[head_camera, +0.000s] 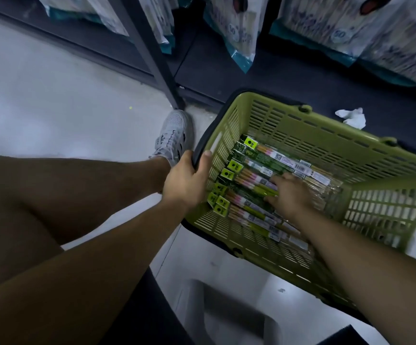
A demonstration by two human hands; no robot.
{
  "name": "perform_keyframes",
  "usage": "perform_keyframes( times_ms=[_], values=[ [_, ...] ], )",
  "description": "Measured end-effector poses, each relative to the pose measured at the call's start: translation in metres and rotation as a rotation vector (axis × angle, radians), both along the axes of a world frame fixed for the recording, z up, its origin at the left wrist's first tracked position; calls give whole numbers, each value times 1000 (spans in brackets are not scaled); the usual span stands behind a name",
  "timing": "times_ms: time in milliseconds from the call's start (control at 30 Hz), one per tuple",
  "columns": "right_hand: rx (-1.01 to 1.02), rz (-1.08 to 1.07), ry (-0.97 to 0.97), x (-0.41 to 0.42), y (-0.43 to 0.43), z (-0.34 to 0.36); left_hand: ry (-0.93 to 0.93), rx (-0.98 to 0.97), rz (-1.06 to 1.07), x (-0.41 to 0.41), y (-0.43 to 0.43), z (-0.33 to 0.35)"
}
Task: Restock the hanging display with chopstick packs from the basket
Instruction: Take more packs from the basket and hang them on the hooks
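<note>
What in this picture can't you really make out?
Head view: print on the chopstick packs is too small and blurred to read.
Head view: the right hand is motion-blurred; whether it grips a pack or only touches is unclear.
Head view: the green basket has its right end cut off by the right edge.
Head view: the hanging bags have tops and hooks cut off by the top edge.

Floor (pixel 52 95): pale grey, smooth, faint sheen at upper left; one tile seam runs past the lower centre. Light dim, cool, bluish. Rack (pixel 149 58): dark metal, slanted post meeting the floor. Its base shelf (pixel 276 78) is dark and flat. Bags (pixel 241 33) with teal edges hang above the shelf, blurred. Crumpled white paper (pixel 352 117) lies on the shelf. Grey moulded box (pixel 227 314) on the floor at bottom centre.
</note>
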State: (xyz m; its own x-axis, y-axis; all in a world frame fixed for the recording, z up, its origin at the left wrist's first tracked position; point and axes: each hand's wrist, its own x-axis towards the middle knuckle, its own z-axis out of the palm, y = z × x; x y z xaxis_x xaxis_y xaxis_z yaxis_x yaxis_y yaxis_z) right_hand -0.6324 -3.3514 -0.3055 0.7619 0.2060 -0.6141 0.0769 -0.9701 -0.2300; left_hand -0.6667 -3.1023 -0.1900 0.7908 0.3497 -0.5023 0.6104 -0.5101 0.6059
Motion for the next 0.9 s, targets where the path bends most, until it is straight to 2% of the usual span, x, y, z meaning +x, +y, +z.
perform_keyframes(
  times_ms=[367, 433, 500, 533, 567, 600, 667, 733, 800, 833, 900],
  values=[
    [43, 32, 72, 2, -7, 12, 42, -32, 3, -1, 7, -3],
    [84, 5, 71, 6, -10, 18, -92, 115, -57, -3, 8, 2],
    [156, -65, 58, 13, -10, 31, -401, 294, -166, -3, 3, 11],
    [219, -107, 34, 16, -8, 38, -504, 302, -212, -2, -2, 15],
    [299, -155, -3, 19, -3, 47, -526, 251, -250, 0, -9, 20],
    [386, -198, -47, 20, 5, 59, -472, 176, -270, 2, -17, 24],
    [543, -220, -125, 19, 24, 83, -199, -19, -195, 7, -35, 26],
    [665, -167, -163, 10, 45, 102, 50, -349, 43, 10, -51, 26],
    [711, -86, -152, 0, 59, 114, 71, -675, 286, 13, -62, 27],
    [723, -59, -141, -4, 62, 117, 25, -739, 372, 14, -65, 28],
    [759, -82, -118, -6, 59, 117, -58, -683, 459, 19, -64, 32]
  ],
)
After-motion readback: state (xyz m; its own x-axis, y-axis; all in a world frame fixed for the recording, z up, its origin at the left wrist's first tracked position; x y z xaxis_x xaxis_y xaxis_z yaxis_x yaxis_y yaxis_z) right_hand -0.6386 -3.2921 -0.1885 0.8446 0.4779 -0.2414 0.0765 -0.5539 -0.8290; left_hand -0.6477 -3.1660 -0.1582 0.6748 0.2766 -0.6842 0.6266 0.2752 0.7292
